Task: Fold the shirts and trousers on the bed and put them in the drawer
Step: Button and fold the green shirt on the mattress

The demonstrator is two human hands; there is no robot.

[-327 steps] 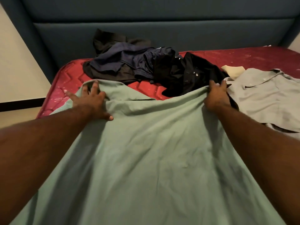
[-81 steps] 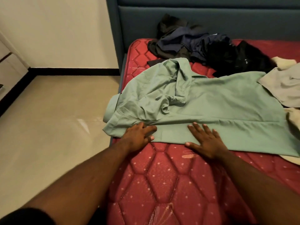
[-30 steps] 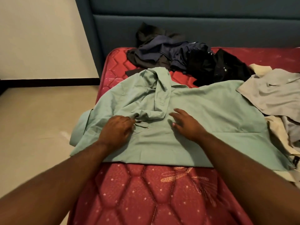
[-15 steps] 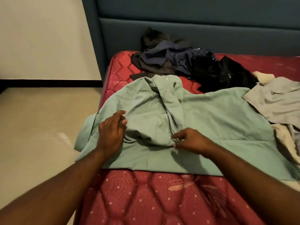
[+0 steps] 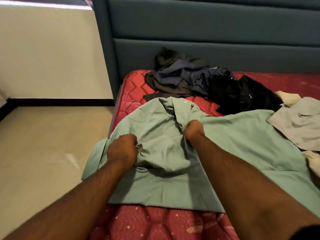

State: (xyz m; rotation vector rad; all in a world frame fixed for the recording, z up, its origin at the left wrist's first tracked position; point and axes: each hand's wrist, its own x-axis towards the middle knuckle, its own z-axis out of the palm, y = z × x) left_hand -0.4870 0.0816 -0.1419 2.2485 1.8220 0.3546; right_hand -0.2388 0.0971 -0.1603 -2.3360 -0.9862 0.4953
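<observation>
Since half a second ago both hands have closed into fists on the cloth and the bunched fold between them has lifted. Left hand (image 5: 122, 149): fingers curled tight, gripping a gather of the green shirt (image 5: 242, 146) near its left side. Right hand (image 5: 194, 131): also curled into the fabric, holding a ridge just below the collar. The green shirt lies spread across the near part of the bed (image 5: 155, 224), one sleeve cuff hanging off the left edge over the floor (image 5: 43, 153). Behind it, against the headboard (image 5: 207, 40), a heap of dark clothes (image 5: 199, 82) sits on the red mattress. A grey shirt (image 5: 297, 122) lies at the right, its edge overlapping the green one. Cream cloth (image 5: 287, 97) shows beside it.
</observation>
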